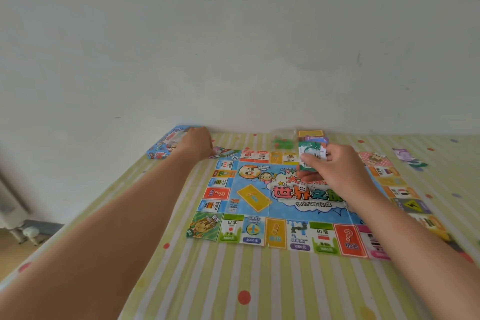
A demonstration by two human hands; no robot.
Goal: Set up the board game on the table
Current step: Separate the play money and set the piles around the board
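Head cam caught both arms stretched out over the table. Right hand (335,163) was pinching a small fanned stack of cards (311,154), mostly green and white, held upright above the far middle of the game board (259,202), faces toward the camera. Left hand (196,141) was way out at the far left corner, fingers down on something small and purple right by the board's corner; couldn't tell if it was actually gripping it or just resting there.

Just beyond that hand sat the blue game box (166,143), its long axis running away from the camera toward the wall (233,47), at a bit of a slant.

The board itself lay flat and unfolded on the striped yellow-green tablecloth (233,280), roughly square, its near edge about parallel to the table edge, the big title text reading right way up for the person. A white die (302,186) sat on the middle of it, below the right hand. Along the far edge, near the wall, were a little heap of green pieces (283,143) and an orange-topped pile of cards (311,134). A loose purple card (407,157) lay off to the right, apart from the board.
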